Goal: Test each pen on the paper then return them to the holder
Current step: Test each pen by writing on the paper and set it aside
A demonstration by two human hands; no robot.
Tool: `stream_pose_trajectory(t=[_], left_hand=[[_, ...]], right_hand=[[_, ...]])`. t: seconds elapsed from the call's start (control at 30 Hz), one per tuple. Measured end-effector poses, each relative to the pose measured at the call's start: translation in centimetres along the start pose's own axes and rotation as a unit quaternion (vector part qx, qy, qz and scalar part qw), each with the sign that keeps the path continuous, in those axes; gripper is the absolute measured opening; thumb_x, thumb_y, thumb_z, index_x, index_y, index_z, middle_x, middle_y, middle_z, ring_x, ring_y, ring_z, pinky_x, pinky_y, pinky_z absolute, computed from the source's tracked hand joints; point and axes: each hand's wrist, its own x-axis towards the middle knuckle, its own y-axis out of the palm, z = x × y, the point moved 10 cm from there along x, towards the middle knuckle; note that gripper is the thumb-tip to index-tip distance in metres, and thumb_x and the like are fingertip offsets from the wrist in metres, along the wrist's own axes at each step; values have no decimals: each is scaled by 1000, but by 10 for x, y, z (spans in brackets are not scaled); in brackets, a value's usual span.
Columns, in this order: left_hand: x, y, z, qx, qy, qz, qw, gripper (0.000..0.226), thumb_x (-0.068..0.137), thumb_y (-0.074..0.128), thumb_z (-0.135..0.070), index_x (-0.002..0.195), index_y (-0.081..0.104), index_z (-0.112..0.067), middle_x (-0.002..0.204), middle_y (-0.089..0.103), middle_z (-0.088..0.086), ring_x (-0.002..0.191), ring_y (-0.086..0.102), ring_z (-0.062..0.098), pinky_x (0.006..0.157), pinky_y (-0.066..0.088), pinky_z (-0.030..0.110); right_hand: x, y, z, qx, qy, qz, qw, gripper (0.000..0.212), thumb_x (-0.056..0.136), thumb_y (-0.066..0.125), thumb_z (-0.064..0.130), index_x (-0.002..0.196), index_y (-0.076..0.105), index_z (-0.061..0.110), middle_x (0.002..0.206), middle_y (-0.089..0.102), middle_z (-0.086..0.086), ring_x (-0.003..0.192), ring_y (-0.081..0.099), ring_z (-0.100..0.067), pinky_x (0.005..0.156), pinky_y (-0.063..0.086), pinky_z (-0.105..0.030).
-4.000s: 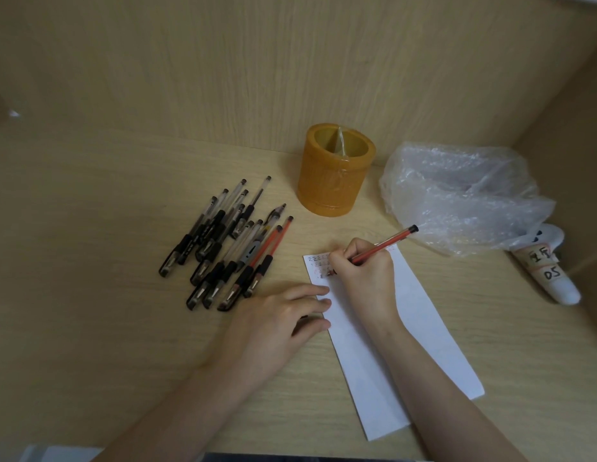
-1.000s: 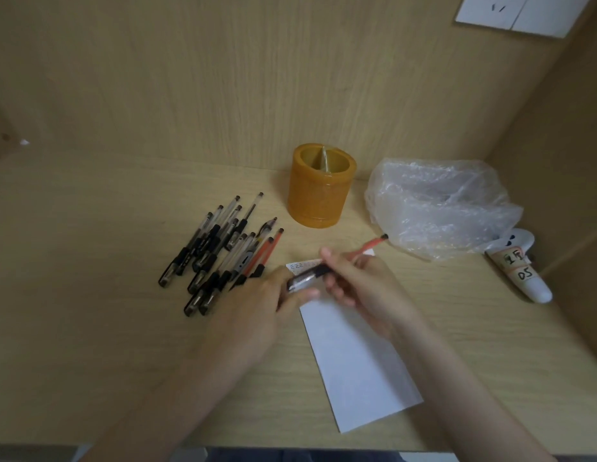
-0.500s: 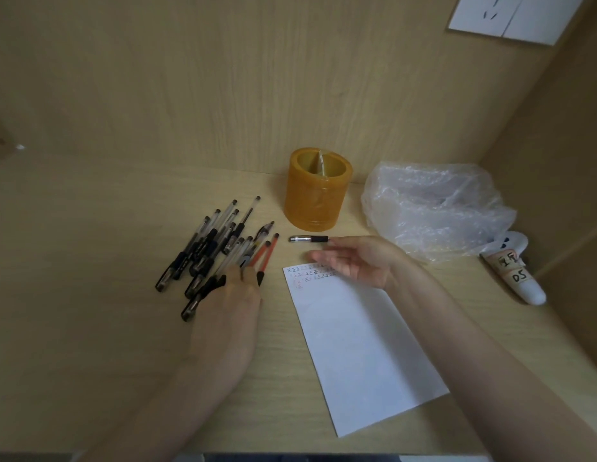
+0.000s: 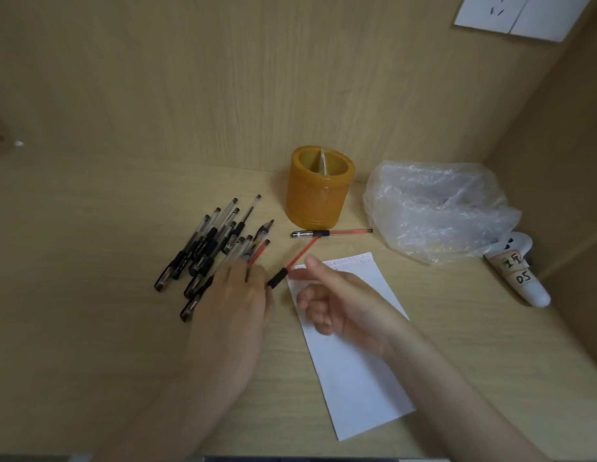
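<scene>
Pens (image 4: 207,248): a loose heap, mostly clear barrels with black grips, lying on the bench to the left of the holder. They all slant the same way, and at least one red barrel lies among them.
Bench (image 4: 90,295): pale wood-grain surface, closed in by a back panel and a right side panel of the same wood.
Plastic bag (image 4: 437,211): clear and crumpled, at the back right, just beside the holder.
Paper (image 4: 357,378): a narrow white sheet lying flat in front of the holder and angled toward the near right. There are rows of small marks along its far edge.
Left hand (image 4: 237,305): seen from the back, with its fingertips over the near end of the heap. It pinches the black end of the slanted red pen; the fingers themselves are mostly hidden.
Right hand (image 4: 334,301): held above the far end of the paper, forefinger and thumb spread toward the slanted red pen and the other fingers loosely curled. It holds nothing, and blur hides whether it touches the pen.
Holder (image 4: 319,195): an amber cylinder, upright near the back panel, with a divider inside.
Tube (image 4: 517,278): white with handwritten labels, lying at the far right.
Lying red pen (image 4: 340,232): capped and flat on the bench, between the holder and the paper, with its right end near the bag.
Slanted red pen (image 4: 299,256): runs from the left hand's fingers up to the lying red pen.
</scene>
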Motion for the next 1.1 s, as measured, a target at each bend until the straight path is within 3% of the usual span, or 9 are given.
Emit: stream_pose_trajectory(t=[0.1,0.2,0.27,0.37,0.5,0.67,0.93,1.0,1.1], left_hand=[[-2,3,-19,-102,34,25,994,10,81,58,-13,92,58,-10,87,54,3,77,55,18,60,45,28],[-1,14,-18,-188,12,44,981,11,92,49,-21,101,49,-16,98,50,-4,89,53,11,73,45,29],[-1,21,-20,-233,6,59,971,12,94,45,-25,104,46,-19,98,53,-8,92,54,9,77,46,33],[-5,33,-24,-242,6,87,966,17,97,38,-29,110,47,-22,100,55,-10,91,51,6,74,40,23],[-7,31,-28,-264,12,79,961,24,97,35,-34,106,54,-24,98,59,-13,93,53,4,75,38,20],[-9,28,-34,-231,28,90,968,19,97,31,-39,86,46,-32,68,52,-16,68,52,5,63,37,20],[-10,37,-22,-272,8,120,955,51,80,35,-63,66,51,-17,51,43,-4,50,42,10,50,27,26],[-9,35,-16,-264,4,113,958,56,70,31,-73,66,49,-20,51,45,-6,50,42,8,49,27,26],[-7,37,-13,-215,37,107,970,61,71,28,-81,79,53,-25,71,60,-15,65,55,3,60,44,28]], right_hand=[[-3,7,15,-25,-90,-11,996,25,90,62,22,87,59,-3,50,49,-3,38,35,-9,37,27,-17],[-7,1,25,-60,-163,-41,984,29,90,61,10,64,54,-1,48,45,-12,34,30,-16,38,27,-18],[-12,-6,25,-60,-186,-59,979,26,90,62,9,66,54,1,51,47,-15,34,29,-17,37,27,-18],[-15,-12,24,-75,-197,-71,975,24,89,64,7,68,54,9,46,46,-10,33,31,-10,38,27,-15],[-16,-10,25,-55,-196,-30,979,22,87,65,7,69,53,8,53,54,-14,35,31,-8,41,28,-16],[-15,-12,21,-40,-162,-4,986,29,84,65,12,60,49,15,40,44,1,37,22,-10,41,12,-26],[-18,-15,19,-45,-172,3,984,27,82,69,13,63,50,11,44,43,-2,35,27,-9,39,18,-22],[-16,-26,22,-2,-166,-33,986,25,80,64,18,63,46,11,44,42,-3,33,27,-10,36,17,-19],[-10,-55,31,67,-186,-100,975,15,84,58,18,76,49,9,52,50,-5,37,39,-11,33,25,-18]])
